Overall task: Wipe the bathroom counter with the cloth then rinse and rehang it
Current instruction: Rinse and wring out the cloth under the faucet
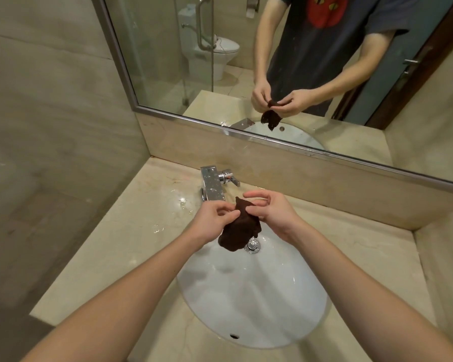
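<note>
A small dark brown cloth (239, 228) hangs bunched above the white oval sink (251, 291), just over the chrome drain (252, 245). My left hand (215, 219) pinches its left upper edge between thumb and fingers. My right hand (270, 210) pinches the right upper edge, with the other fingers curled loosely above it. The chrome faucet (212, 182) stands right behind the cloth, and no water is visibly running. The beige marble counter (147, 231) around the sink shows wet shiny patches near the faucet.
A large mirror (272, 61) above the backsplash reflects a person holding the cloth, a toilet and a glass shower door. A tiled wall closes the left side; another wall bounds the counter at right (439, 257).
</note>
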